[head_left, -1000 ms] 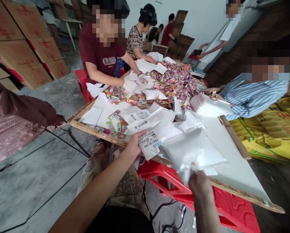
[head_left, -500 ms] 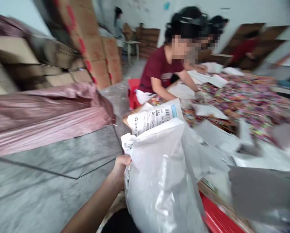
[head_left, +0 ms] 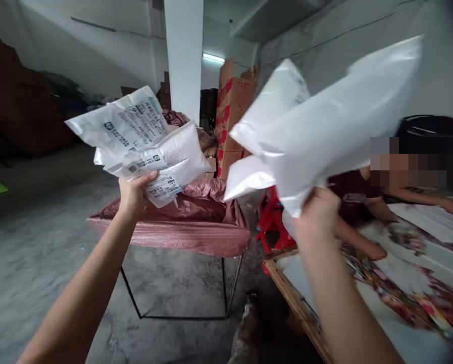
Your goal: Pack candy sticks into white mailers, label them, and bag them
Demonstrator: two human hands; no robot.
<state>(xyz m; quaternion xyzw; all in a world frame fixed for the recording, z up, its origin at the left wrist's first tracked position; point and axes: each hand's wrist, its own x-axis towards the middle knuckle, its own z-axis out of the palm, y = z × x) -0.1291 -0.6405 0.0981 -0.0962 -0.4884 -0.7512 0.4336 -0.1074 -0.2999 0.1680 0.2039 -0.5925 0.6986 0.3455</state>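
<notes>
My left hand [head_left: 137, 194] is closed on several white mailing bags [head_left: 135, 126] with printed shipping labels, fanned out above it. On the right, my right hand [head_left: 319, 212] grips more white mailing bags [head_left: 336, 121], raised and blurred by motion; no labels can be read on them. Both hands are lifted in front of me. Beyond and below them, a pink woven sack [head_left: 196, 237] hangs open on a black metal frame [head_left: 184, 317]. The bags in my left hand overlap its far rim in the view but look apart from it.
At right, a wood-edged table [head_left: 287, 298] bears colourful small packets and white bags, with co-workers' arms [head_left: 362, 237] over it. Red stools [head_left: 273, 217] stand beyond its corner. Stacked cartons [head_left: 232, 121] and a white pillar [head_left: 184, 60] rise behind the sack.
The view has swung left from the table toward the sack. My right hand has come into view with white bags, and my left hand now holds labelled bags up higher.
</notes>
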